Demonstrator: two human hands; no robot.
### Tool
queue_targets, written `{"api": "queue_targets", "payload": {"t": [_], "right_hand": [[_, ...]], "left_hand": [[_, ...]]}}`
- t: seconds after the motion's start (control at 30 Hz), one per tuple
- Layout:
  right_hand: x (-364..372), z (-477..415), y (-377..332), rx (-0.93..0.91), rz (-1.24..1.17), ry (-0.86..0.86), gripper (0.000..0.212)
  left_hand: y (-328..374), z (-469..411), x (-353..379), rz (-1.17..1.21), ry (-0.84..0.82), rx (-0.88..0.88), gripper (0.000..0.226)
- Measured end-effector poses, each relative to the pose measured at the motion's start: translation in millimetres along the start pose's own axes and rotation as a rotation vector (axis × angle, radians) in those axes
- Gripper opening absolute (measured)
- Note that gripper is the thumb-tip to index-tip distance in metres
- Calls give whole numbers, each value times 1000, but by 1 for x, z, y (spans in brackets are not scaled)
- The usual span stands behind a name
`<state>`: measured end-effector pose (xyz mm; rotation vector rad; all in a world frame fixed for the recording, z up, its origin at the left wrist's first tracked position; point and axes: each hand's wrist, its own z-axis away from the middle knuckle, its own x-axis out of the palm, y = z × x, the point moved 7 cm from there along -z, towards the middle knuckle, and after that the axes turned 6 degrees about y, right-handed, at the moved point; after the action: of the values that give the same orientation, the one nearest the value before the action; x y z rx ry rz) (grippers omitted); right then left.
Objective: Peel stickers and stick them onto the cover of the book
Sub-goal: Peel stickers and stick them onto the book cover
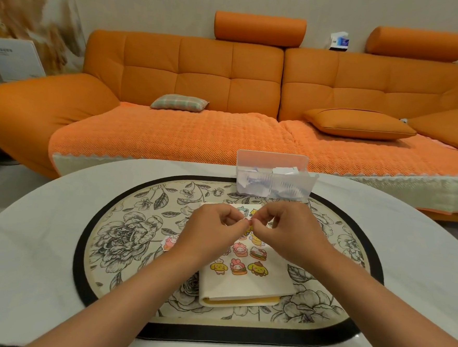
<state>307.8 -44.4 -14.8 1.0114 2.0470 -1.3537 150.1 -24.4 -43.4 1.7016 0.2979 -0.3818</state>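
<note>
A cream-covered book (244, 285) lies shut on a floral oval mat (126, 236), its yellow page edge toward me. Several cartoon stickers (239, 266) sit on its cover. My left hand (213, 233) and my right hand (294, 232) meet just above the book's far half, fingertips together, pinching a small sticker (250, 222) between them. Most of that sticker is hidden by my fingers. Another pink sticker (170, 242) lies on the mat beside my left wrist.
A clear plastic box (272, 177) holding several scraps of white paper stands just beyond the book at the mat's far edge. The mat rests on a white round table (38, 214). An orange sofa (227, 97) fills the background.
</note>
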Motion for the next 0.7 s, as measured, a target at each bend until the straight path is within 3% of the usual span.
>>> {"api": "queue_targets", "payload": {"t": [0.13, 0.33, 0.53, 0.7], "right_hand": [[-1, 2, -6, -98, 122, 71, 8], [-6, 12, -31, -479, 274, 384, 20], [-8, 9, -28, -430, 172, 357, 5], [-13, 11, -31, -456, 194, 414, 6]], "left_hand": [[4, 4, 1, -17, -5, -8, 12], [4, 3, -1, 56, 53, -26, 13], [8, 3, -8, 88, 93, 11, 14], [13, 4, -7, 120, 79, 49, 14]]}}
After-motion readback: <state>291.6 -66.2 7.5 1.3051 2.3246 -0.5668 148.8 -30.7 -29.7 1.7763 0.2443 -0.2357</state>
